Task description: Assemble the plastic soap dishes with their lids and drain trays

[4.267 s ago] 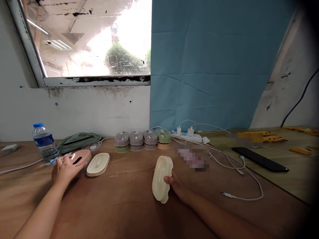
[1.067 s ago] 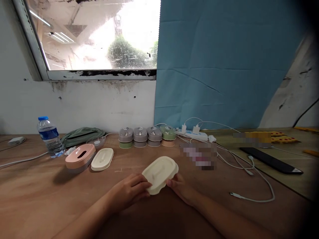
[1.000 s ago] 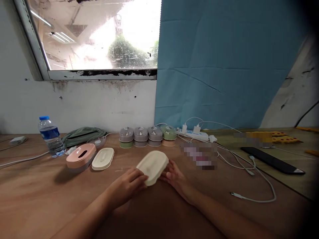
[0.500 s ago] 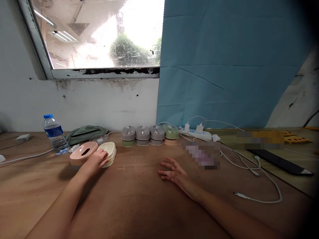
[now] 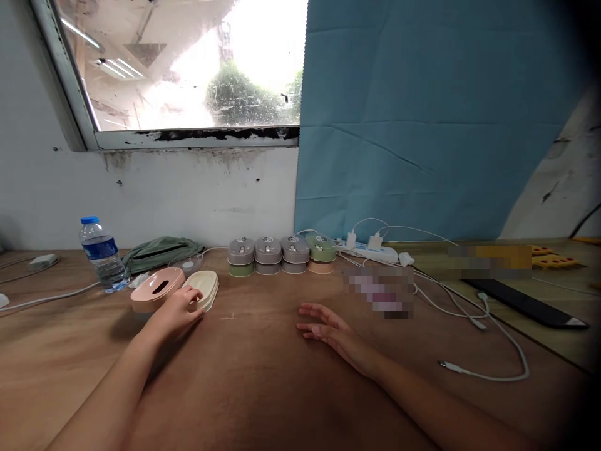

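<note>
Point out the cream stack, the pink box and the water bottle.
Cream stack (image 5: pixel 208 289), head view: top surface.
Pink box (image 5: pixel 147 289), head view: top surface.
Water bottle (image 5: pixel 102 248), head view: blue label.

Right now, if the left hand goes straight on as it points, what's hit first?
The stacked cream lids, right at the left hand; contact looks likely, though depth is unclear. Beyond them, roughly, the leftmost grey-topped box.

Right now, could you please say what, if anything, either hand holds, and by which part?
The left hand touches the near side of the cream stack, grip unclear; the right hand holds nothing.
</note>
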{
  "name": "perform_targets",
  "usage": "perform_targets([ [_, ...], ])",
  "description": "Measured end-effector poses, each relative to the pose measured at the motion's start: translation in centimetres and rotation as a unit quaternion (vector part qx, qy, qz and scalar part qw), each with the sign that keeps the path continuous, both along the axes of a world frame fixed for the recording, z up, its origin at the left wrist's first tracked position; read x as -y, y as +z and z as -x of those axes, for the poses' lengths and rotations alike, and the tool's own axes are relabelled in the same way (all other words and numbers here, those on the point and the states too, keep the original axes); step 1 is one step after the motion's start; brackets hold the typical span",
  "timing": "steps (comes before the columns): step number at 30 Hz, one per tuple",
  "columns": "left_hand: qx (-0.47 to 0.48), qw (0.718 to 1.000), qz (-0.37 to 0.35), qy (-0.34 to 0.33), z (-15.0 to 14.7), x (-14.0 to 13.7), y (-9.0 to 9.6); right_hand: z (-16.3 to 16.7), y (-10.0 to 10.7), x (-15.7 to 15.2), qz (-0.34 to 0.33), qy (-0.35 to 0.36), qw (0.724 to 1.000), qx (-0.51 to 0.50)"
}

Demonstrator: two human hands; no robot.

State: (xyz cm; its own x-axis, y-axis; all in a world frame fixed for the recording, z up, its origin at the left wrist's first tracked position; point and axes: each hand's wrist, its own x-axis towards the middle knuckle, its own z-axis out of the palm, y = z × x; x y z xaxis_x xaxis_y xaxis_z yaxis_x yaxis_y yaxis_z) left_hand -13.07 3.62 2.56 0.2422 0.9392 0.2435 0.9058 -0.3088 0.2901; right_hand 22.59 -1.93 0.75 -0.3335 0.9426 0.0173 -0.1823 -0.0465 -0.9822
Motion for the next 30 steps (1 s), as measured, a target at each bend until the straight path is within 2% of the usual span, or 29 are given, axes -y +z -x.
perform_targets([
  [10, -0.013, 0.999, 0.017, -0.025, 0.9, -0.7, -0.3, -0.1, -0.1, -0.1, -0.017, 0.011, 1.0, 0.006],
  [18, -0.025, 0.999, 0.028, -0.025, 0.8, -0.3, -0.1, -0.2, -0.4, -0.7, 0.062, -0.047, 0.994, -0.078],
  [22, -0.022, 1.0, -0.004, -0.002, -0.3, 0.2, -0.1, -0.3, -0.1, -0.8, 0.085, -0.065, 0.989, -0.102],
  [30, -0.081, 0.992, -0.079, 0.054, -2.1, -0.3, -0.9, -0.4, 0.1, -0.8, 0.093, -0.069, 0.987, -0.11],
])
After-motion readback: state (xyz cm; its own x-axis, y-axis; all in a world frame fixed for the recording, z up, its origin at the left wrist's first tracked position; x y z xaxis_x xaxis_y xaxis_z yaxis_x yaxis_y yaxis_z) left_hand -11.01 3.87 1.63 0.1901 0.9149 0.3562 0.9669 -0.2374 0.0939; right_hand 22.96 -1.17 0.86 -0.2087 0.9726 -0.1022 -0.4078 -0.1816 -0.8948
